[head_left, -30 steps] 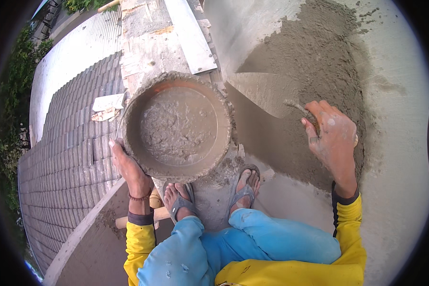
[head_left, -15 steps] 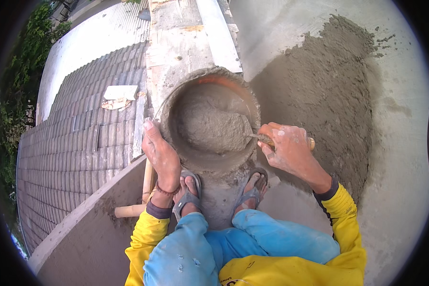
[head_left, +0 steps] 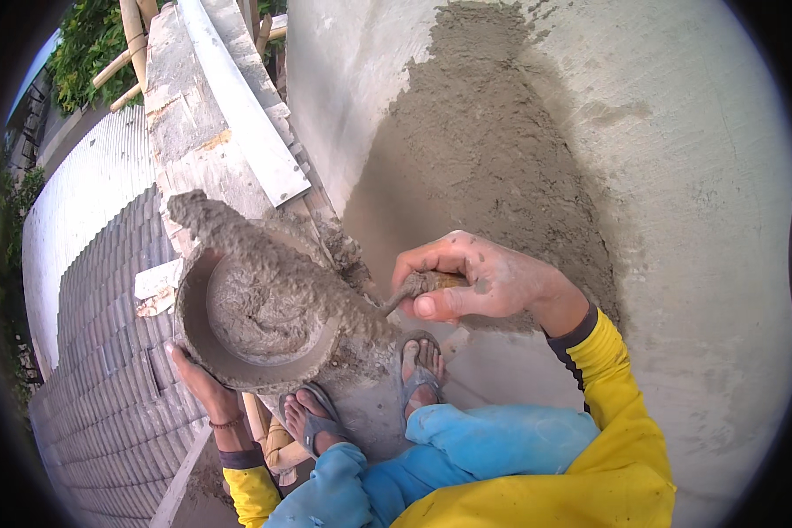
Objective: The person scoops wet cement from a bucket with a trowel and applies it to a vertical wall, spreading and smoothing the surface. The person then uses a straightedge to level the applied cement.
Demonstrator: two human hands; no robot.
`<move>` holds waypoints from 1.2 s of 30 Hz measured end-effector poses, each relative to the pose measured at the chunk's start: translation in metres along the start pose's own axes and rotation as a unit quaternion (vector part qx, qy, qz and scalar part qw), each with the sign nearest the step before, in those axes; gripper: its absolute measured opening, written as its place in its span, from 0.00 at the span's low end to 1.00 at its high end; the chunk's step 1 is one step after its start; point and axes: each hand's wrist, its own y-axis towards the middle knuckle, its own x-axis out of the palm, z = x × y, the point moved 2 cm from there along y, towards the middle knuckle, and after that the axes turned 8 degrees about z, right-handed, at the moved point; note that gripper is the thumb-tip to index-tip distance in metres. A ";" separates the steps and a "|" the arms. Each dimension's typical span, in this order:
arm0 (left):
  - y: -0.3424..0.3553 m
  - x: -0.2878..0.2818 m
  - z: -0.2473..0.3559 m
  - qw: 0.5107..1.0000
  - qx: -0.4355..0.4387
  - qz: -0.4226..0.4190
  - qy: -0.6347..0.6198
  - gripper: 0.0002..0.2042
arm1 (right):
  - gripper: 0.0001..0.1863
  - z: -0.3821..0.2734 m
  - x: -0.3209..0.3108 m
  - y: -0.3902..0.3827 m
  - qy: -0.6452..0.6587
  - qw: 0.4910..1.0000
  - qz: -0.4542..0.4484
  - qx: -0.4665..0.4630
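Note:
My right hand (head_left: 488, 282) grips a trowel by its mortar-crusted wooden handle (head_left: 440, 282). The long blade, heaped with grey wet mortar (head_left: 290, 273), reaches left across the top of a round bucket (head_left: 195, 321). Thick mortar lies inside the bucket, with crust on its rim. My left hand (head_left: 207, 387) holds the bucket's lower-left side, its fingertips partly behind it. Wet, rough mortar (head_left: 493, 150) covers part of the pale grey surface to the right.
A narrow board walkway (head_left: 185, 132) with a long white plank (head_left: 242, 106) runs forward. Tiled roofing (head_left: 106, 317) and white corrugated sheet (head_left: 70, 220) lie left, bamboo poles (head_left: 132, 44) top left. My sandaled feet (head_left: 312, 418) stand below the bucket beside a concrete edge (head_left: 180, 502).
The trowel went from the mortared surface into the bucket, then rose loaded with mortar above it. The bucket and my left hand shifted down-left in view. The camera's view has turned.

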 end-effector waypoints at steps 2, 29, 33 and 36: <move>-0.001 0.000 0.000 1.000 -0.001 -0.022 -0.004 0.24 | 0.15 0.018 -0.027 0.001 0.217 0.972 -0.023 0.085; -0.060 0.051 0.026 0.963 0.187 0.020 0.191 0.27 | 0.10 0.040 0.053 0.062 -0.583 0.806 0.102 -0.021; -0.039 0.037 0.019 0.980 0.133 0.063 0.133 0.27 | 0.11 0.039 0.053 0.050 -0.542 0.830 0.122 -0.058; -0.031 0.027 0.016 0.998 0.030 -0.042 0.037 0.27 | 0.14 0.025 0.059 0.044 -0.509 0.850 0.119 -0.068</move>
